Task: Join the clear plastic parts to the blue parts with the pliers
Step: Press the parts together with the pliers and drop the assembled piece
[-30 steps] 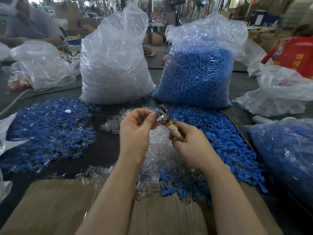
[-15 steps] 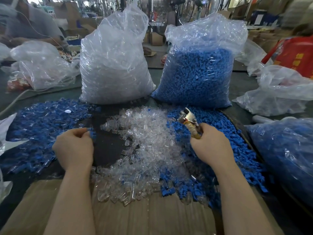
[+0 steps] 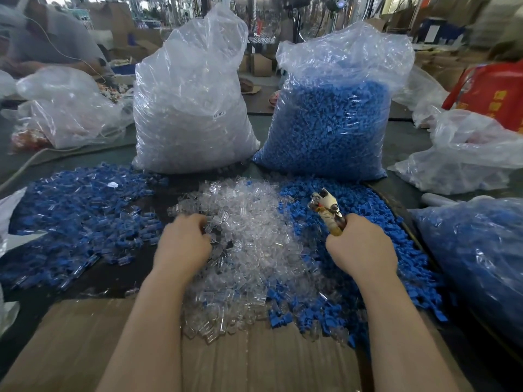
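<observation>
gripping pliers point(image 3: 325, 206), right hand point(image 3: 363, 250); left hand point(image 3: 182, 244) fingers curled in clear parts point(image 3: 249, 222), grasp unclear; bags behind.

Dark table point(image 3: 396, 154): clear-parts pile point(image 3: 249, 239) centre; blue-parts pile point(image 3: 365, 222) right of it; two filled bags point(image 3: 189, 108) behind.

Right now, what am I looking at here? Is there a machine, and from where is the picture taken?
There is no machine. A person wears a camera on the head, looking down at two bare hands. The right hand grips pliers. The left hand reaches into a pile of clear plastic parts; its fingertips are blurred. Loose blue parts lie to the right, joined pieces to the left. Behind stand a bag of clear parts and a bag of blue parts.
</observation>
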The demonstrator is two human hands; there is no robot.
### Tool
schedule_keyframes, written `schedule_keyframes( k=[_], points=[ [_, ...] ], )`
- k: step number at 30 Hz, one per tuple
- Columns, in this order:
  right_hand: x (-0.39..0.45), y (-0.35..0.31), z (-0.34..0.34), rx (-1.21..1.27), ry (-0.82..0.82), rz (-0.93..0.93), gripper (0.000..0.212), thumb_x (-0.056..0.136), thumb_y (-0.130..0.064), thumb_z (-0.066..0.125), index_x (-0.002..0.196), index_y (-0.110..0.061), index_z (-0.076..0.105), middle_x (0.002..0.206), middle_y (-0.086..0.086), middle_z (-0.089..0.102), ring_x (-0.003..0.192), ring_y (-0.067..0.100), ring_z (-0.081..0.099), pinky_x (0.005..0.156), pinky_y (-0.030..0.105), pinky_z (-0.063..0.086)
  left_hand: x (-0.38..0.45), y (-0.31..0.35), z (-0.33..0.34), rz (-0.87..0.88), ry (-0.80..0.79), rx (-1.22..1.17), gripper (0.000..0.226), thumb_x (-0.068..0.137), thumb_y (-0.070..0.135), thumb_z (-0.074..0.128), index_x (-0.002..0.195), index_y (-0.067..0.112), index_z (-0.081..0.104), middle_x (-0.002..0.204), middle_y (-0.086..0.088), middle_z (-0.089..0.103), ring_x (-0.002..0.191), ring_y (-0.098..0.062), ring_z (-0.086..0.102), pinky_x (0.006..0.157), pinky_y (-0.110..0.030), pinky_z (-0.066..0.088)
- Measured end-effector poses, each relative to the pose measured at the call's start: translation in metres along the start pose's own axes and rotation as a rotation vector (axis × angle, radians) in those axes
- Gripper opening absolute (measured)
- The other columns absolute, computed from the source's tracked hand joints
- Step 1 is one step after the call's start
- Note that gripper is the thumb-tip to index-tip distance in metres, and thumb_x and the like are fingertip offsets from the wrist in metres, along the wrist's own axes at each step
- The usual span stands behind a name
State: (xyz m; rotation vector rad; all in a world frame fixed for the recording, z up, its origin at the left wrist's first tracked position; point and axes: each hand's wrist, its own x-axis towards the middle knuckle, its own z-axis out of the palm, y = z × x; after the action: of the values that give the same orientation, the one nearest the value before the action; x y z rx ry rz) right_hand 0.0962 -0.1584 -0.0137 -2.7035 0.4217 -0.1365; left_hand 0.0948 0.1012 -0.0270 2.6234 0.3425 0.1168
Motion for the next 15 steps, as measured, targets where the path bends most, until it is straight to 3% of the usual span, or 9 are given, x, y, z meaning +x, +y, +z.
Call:
schedule_keyframes(
  k=[3,7,9,12,15],
  points=[
    [0.0,0.0003,-0.0007,-0.016,0.02,0.052,0.014,0.086,-0.028,0.058,0.084,-0.017,0.05,0.074,0.003,0.054,0.061,0.02,0.048,0.049,0.028,0.029,0.0003,0.0048,0.004,0.057,-0.085,0.053,0.05,0.096,0.019,0.057,0.145,0.019,0.045,0.137,-0.013,0.052,0.123,-0.033,0.05,0.104,-0.044,0.043],
    [-0.0005,0.0028,-0.0019,-0.082,0.074,0.138,0.02,0.088,-0.03,0.061,0.089,-0.016,0.048,0.075,0.002,0.049,0.056,0.017,0.038,0.048,0.027,0.025,-0.0015,0.0064,0.0025,0.061,-0.062,-0.044,0.036,0.091,0.016,0.064,0.127,0.02,0.058,0.117,-0.003,0.065,0.105,-0.022,0.06,0.094,-0.039,0.05],
    [-0.0011,0.0039,-0.0007,-0.115,0.086,0.154,0.021,0.088,-0.03,0.061,0.095,-0.015,0.048,0.095,0.006,0.054,0.054,0.018,0.033,0.05,0.028,0.026,-0.003,0.0065,0.0033,0.054,-0.052,-0.081,0.03,0.089,0.018,0.068,0.118,0.022,0.061,0.107,0.002,0.066,0.097,-0.017,0.06,0.089,-0.036,0.05],
    [-0.0018,0.0059,0.0022,-0.162,0.086,0.179,0.031,0.088,-0.031,0.063,0.11,-0.012,0.051,0.124,0.012,0.047,0.052,0.019,0.029,0.047,0.029,0.023,-0.0025,0.0057,0.0032,0.032,-0.033,-0.127,0.022,0.087,0.019,0.071,0.106,0.024,0.06,0.091,0.009,0.062,0.081,-0.007,0.056,0.077,-0.031,0.047],
    [-0.0015,0.007,0.0055,-0.183,0.067,0.168,0.028,0.088,-0.031,0.063,0.107,-0.013,0.052,0.126,0.012,0.047,0.052,0.019,0.031,0.049,0.029,0.026,-0.0023,0.0052,0.0041,0.034,-0.024,-0.165,0.02,0.087,0.02,0.071,0.102,0.024,0.059,0.086,0.01,0.06,0.078,-0.006,0.056,0.07,-0.03,0.046]
  ],
)
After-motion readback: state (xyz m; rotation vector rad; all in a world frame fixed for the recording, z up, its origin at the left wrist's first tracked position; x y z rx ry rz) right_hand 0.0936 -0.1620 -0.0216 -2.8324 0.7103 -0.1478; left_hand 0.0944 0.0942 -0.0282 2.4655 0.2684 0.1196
